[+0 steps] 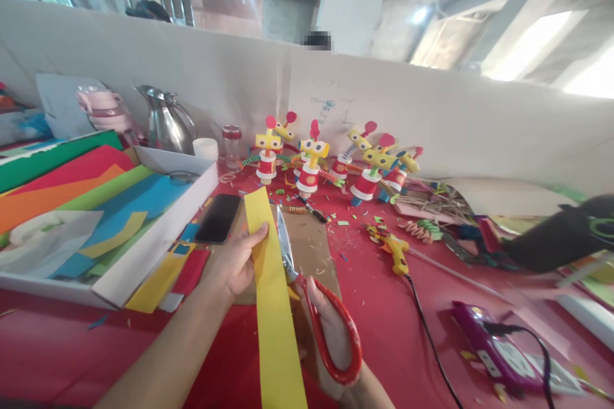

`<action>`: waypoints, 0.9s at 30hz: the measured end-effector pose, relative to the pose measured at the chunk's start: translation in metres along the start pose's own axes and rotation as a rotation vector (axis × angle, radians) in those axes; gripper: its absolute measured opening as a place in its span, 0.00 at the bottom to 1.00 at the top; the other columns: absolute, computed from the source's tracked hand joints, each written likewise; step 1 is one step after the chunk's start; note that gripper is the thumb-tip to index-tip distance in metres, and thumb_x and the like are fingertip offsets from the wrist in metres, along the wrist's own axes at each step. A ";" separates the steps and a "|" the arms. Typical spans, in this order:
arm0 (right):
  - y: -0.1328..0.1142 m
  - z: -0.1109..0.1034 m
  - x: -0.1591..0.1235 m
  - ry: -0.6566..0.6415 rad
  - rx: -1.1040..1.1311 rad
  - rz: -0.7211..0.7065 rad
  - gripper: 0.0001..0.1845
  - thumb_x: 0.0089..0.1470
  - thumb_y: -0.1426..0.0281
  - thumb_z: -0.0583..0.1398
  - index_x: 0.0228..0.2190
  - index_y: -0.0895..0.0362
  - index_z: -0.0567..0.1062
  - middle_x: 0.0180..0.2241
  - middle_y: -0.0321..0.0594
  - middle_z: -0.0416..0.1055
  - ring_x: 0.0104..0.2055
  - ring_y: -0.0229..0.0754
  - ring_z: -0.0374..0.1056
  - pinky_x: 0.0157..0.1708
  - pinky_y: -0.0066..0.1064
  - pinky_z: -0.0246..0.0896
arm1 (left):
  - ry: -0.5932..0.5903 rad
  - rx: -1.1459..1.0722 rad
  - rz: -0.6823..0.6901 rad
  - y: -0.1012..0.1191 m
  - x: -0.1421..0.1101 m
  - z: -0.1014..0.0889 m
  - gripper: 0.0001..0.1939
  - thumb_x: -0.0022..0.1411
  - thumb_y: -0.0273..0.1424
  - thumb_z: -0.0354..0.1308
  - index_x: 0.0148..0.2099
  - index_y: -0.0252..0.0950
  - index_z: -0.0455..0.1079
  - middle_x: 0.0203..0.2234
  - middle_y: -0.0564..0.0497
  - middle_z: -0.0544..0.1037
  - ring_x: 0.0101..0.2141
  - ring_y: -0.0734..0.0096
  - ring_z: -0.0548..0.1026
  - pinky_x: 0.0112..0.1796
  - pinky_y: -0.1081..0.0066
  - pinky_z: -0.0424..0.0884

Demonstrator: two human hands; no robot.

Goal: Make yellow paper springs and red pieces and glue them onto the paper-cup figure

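Note:
A long strip of yellow paper (272,307) runs from the middle of the head view down to its lower edge. My left hand (241,262) grips it near the upper end, thumb on the front face. My right hand (330,326) has its fingers through the red handles of a pair of scissors (285,249). The blades point up and away, just right of the strip; part of them is behind the paper, so I cannot tell whether they touch it. Beneath lies a brown cardboard sheet (314,239) with small paper scraps.
Several paper-cup robot figures (309,176) stand at the back. A white box (158,223) of coloured paper is on the left, beside a black phone (219,218). On the right are a yellow glue gun (396,252) with its cord and a purple power strip (494,351).

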State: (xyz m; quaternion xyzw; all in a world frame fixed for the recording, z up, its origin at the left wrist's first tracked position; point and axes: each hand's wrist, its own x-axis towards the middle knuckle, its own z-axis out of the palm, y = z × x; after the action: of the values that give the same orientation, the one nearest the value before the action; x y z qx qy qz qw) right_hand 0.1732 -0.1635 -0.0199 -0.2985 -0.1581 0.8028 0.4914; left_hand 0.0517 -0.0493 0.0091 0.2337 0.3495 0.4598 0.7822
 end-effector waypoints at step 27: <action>0.002 -0.002 0.000 -0.013 -0.018 0.002 0.25 0.57 0.50 0.57 0.42 0.59 0.74 0.22 0.36 0.70 0.17 0.30 0.59 0.13 0.18 0.43 | 0.064 0.054 -0.004 0.006 0.000 -0.002 0.04 0.60 0.27 0.60 0.37 0.30 0.73 0.23 0.47 0.80 0.21 0.69 0.78 0.25 0.72 0.76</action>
State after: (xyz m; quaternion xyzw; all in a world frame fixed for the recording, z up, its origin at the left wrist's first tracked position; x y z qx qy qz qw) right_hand 0.1732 -0.1646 -0.0220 -0.2977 -0.1684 0.8038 0.4868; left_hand 0.0467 -0.0461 0.0118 0.2389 0.3871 0.4558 0.7650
